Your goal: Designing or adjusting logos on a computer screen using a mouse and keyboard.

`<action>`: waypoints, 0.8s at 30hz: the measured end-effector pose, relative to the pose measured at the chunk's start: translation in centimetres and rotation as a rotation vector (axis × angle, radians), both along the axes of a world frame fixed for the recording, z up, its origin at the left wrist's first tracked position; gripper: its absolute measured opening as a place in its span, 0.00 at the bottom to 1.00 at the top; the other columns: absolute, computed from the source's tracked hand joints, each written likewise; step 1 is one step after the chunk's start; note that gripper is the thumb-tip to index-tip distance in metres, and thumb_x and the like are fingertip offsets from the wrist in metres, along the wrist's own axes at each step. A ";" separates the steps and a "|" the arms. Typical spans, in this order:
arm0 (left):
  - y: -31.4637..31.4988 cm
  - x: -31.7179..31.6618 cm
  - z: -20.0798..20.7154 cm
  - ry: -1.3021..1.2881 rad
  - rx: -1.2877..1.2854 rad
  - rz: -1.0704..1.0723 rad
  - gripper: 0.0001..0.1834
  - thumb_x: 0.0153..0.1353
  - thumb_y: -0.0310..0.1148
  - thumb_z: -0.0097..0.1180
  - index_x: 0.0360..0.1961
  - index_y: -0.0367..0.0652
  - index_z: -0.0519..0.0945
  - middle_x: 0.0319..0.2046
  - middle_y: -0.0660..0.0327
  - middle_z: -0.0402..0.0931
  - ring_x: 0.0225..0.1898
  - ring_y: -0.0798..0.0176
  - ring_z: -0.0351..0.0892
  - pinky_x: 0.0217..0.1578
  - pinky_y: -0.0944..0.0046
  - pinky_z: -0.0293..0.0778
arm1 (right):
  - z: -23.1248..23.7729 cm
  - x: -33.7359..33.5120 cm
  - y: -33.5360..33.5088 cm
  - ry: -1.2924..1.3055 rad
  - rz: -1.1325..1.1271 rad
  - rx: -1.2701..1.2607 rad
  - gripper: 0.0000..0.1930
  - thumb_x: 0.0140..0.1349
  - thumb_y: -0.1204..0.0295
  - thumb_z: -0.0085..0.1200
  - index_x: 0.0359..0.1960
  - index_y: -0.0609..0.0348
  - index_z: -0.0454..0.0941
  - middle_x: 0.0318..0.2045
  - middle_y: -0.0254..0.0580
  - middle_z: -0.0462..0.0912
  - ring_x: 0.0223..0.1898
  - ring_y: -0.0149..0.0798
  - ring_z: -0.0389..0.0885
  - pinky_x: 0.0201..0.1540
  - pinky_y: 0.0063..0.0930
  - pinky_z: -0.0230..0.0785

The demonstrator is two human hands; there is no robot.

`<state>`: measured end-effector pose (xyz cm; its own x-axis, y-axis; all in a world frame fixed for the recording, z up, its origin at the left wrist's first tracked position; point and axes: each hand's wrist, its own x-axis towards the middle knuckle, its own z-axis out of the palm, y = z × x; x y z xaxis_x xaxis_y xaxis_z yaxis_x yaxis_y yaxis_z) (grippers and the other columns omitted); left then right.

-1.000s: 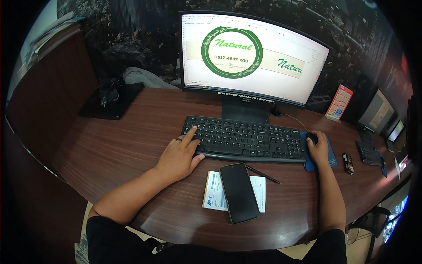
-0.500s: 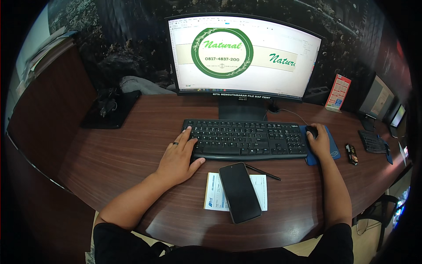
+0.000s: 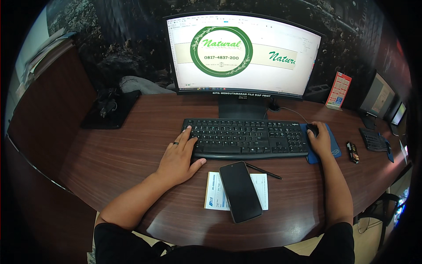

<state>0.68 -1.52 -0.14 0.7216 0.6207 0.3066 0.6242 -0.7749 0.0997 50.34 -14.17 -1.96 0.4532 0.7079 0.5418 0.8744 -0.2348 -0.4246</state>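
Note:
My left hand (image 3: 177, 157) lies over the left end of a black keyboard (image 3: 246, 137), fingers spread on the keys and thumb at its front edge. A ring circles one finger. My right hand (image 3: 321, 140) is wrapped over a black computer mouse (image 3: 312, 128), which it partly hides, on a blue mouse pad (image 3: 332, 145). Behind the keyboard stands a monitor (image 3: 281, 77) showing a design with a green ring and green lettering on a cream band. In front of the keyboard a dark-screened phone (image 3: 241, 192) rests across a printed paper pad (image 3: 212, 189).
A black pen (image 3: 264, 171) lies beside the phone. Right of the mouse pad are a small dark box (image 3: 352, 152), a red desk calendar (image 3: 338, 90) and a second keyboard (image 3: 373, 140). A black flat device with coiled cable (image 3: 107, 105) sits at left, near stacked papers (image 3: 48, 55).
The view has shifted very slightly. Both hands keep their places on the keyboard and the mouse, and the design on the monitor looks the same.

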 end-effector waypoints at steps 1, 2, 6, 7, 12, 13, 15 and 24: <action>-0.1 0.0 0.1 -0.046 -0.036 0.013 0.42 0.65 0.51 0.61 0.69 0.32 0.62 0.75 0.35 0.50 0.73 0.37 0.59 0.65 0.44 0.64 | 0.0 0.0 0.0 0.000 0.000 0.001 0.17 0.59 0.72 0.63 0.51 0.58 0.79 0.50 0.49 0.81 0.54 0.56 0.80 0.56 0.44 0.72; -0.1 0.0 0.2 -0.091 -0.072 0.026 0.42 0.65 0.51 0.61 0.69 0.32 0.62 0.75 0.35 0.50 0.73 0.37 0.59 0.65 0.44 0.63 | 0.0 -0.1 0.0 -0.008 0.002 -0.002 0.17 0.59 0.72 0.63 0.51 0.58 0.79 0.50 0.49 0.81 0.54 0.56 0.80 0.56 0.44 0.72; -0.1 0.0 0.2 -0.075 -0.067 0.037 0.43 0.65 0.51 0.61 0.70 0.32 0.61 0.75 0.36 0.49 0.73 0.37 0.59 0.66 0.44 0.63 | -0.1 0.1 0.0 -0.013 0.014 0.002 0.17 0.60 0.72 0.63 0.51 0.58 0.79 0.51 0.49 0.81 0.54 0.56 0.80 0.57 0.44 0.72; -0.2 0.0 0.2 -0.084 -0.071 0.041 0.43 0.65 0.51 0.62 0.70 0.32 0.60 0.75 0.36 0.49 0.73 0.37 0.59 0.66 0.44 0.63 | -0.1 0.0 0.0 -0.013 0.015 0.002 0.17 0.60 0.72 0.63 0.51 0.58 0.79 0.51 0.49 0.81 0.54 0.56 0.80 0.57 0.44 0.72; -0.2 0.0 0.3 -0.123 -0.093 0.044 0.45 0.65 0.51 0.62 0.71 0.33 0.57 0.75 0.36 0.48 0.72 0.36 0.60 0.66 0.42 0.63 | 0.0 -0.2 -0.1 -0.009 -0.002 0.001 0.17 0.60 0.72 0.63 0.51 0.57 0.79 0.50 0.49 0.81 0.53 0.56 0.80 0.56 0.44 0.72; -0.2 0.0 0.2 -0.147 -0.103 0.040 0.44 0.65 0.51 0.62 0.71 0.33 0.58 0.75 0.36 0.49 0.73 0.36 0.59 0.65 0.42 0.63 | -0.1 -0.1 -0.1 -0.008 -0.003 0.000 0.17 0.60 0.72 0.63 0.51 0.57 0.79 0.50 0.49 0.81 0.53 0.56 0.80 0.56 0.44 0.72; 0.1 -0.1 -0.1 -0.171 -0.114 0.037 0.44 0.65 0.51 0.62 0.70 0.32 0.59 0.75 0.36 0.49 0.73 0.36 0.59 0.65 0.42 0.63 | -0.1 0.0 0.0 -0.016 0.024 0.008 0.17 0.60 0.72 0.63 0.51 0.58 0.79 0.50 0.49 0.81 0.53 0.56 0.80 0.55 0.44 0.72; -0.1 0.2 0.1 -0.017 -0.020 0.036 0.43 0.65 0.54 0.61 0.69 0.32 0.62 0.74 0.34 0.50 0.74 0.38 0.57 0.64 0.44 0.64 | -0.2 0.2 0.0 -0.021 0.024 0.014 0.17 0.59 0.73 0.63 0.51 0.59 0.79 0.50 0.50 0.81 0.53 0.56 0.80 0.56 0.43 0.72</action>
<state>0.87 -1.62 -0.06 0.6936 0.6521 0.3062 0.6495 -0.7499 0.1258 50.57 -14.14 -2.17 0.4248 0.7104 0.5611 0.8884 -0.2081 -0.4091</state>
